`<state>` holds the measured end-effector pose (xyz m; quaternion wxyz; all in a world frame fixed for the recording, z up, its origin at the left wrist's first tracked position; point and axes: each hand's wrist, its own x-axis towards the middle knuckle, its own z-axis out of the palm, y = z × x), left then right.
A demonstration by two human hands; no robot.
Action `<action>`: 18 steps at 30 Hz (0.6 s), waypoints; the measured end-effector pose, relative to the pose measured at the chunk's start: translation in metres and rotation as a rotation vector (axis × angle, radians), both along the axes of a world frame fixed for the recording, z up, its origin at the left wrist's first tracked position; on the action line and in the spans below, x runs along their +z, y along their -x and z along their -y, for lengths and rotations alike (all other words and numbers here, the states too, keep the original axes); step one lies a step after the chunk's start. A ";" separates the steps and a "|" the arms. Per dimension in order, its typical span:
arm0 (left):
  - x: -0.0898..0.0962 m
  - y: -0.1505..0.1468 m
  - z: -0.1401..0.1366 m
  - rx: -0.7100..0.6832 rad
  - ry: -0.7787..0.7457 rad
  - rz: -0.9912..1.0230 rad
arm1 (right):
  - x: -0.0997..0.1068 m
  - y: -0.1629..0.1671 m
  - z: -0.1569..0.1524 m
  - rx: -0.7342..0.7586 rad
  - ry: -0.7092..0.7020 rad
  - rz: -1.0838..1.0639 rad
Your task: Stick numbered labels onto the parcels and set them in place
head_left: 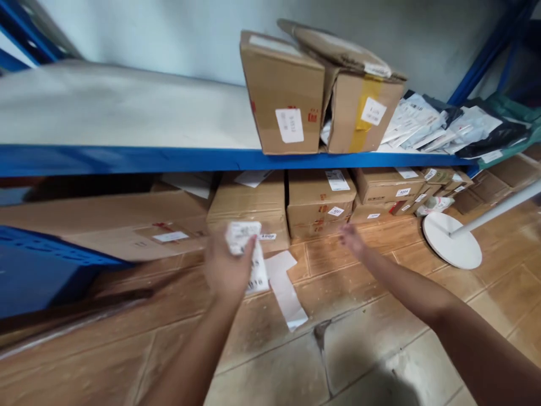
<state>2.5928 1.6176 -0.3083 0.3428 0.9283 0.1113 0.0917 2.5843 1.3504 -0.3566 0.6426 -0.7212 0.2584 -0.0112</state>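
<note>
My left hand (228, 265) is closed around a stack of white printed labels (258, 273), thumb on top. Beside it a blank white paper strip (287, 293) trails down in front of the floor; where it joins the labels is hard to see. Directly behind is a cardboard box (249, 206) with a small label reading 4008. My right hand (351, 239) is by the lower right corner of another cardboard box (319, 206), which bears a tilted white label (336, 211). Its fingers look curled together and are slightly blurred; anything between them is hidden.
A blue-edged shelf (169, 159) runs above the lower boxes, carrying two cardboard boxes (291, 96) and several plastic mailing bags (422, 121). More labelled boxes (389, 183) stand at the right. A white round stand base (450, 239) rests on the tiled floor (270, 361).
</note>
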 end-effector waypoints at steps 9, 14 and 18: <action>0.126 0.132 0.106 -0.085 1.146 -0.453 | 0.151 0.167 0.002 0.579 -0.310 0.075; 0.247 0.205 0.101 -0.046 1.265 -0.602 | 0.290 0.194 -0.009 0.385 -0.192 0.070; 0.352 0.276 0.082 0.052 1.178 -0.424 | 0.403 0.231 -0.031 0.601 -0.088 0.019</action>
